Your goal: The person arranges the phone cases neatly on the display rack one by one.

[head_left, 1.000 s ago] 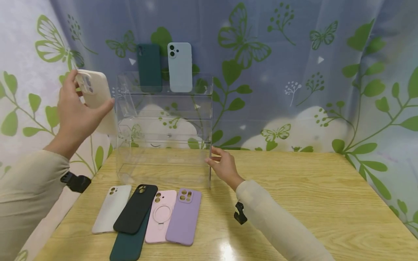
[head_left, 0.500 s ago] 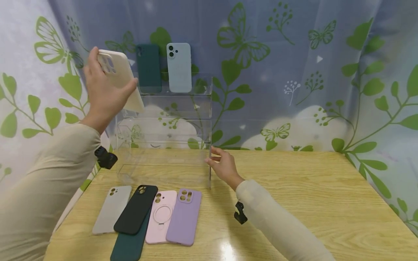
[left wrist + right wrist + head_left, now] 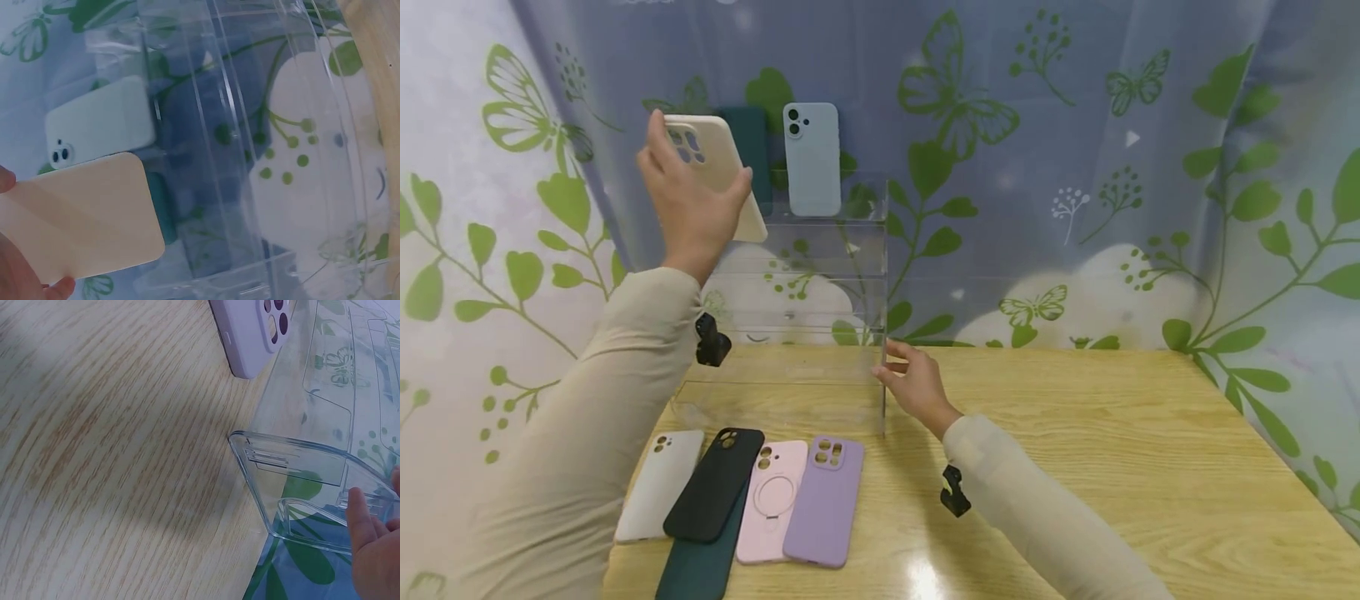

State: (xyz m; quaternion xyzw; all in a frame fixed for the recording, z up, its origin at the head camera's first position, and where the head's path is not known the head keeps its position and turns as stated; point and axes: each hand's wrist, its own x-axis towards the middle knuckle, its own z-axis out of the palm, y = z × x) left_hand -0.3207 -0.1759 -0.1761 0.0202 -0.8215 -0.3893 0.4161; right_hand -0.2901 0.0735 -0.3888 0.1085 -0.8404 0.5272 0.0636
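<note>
My left hand [image 3: 688,204] pinches a cream phone case [image 3: 722,146] by its edges, with the camera cutouts at the top. It is held tilted before the top tier of a clear acrylic display rack [image 3: 820,267]. In the head view it overlaps a dark green phone case [image 3: 751,142] on that tier. A light blue phone case [image 3: 816,167] leans beside the green one. The left wrist view shows the cream case's plain face [image 3: 87,219] close to the light blue case [image 3: 103,122]. My right hand [image 3: 917,383] grips the rack's right side panel [image 3: 312,481].
On the wooden table [image 3: 1075,467] before the rack lie a white case [image 3: 658,487], a black case [image 3: 715,483] over another dark green case [image 3: 696,567], a pink case [image 3: 767,533] with a ring, and a purple case [image 3: 823,508]. A patterned curtain [image 3: 1037,208] hangs behind.
My left hand has carried the cream case from left of the rack rightward, rising at first, to the front of the upright green case. The right hand has stayed at the rack's side.
</note>
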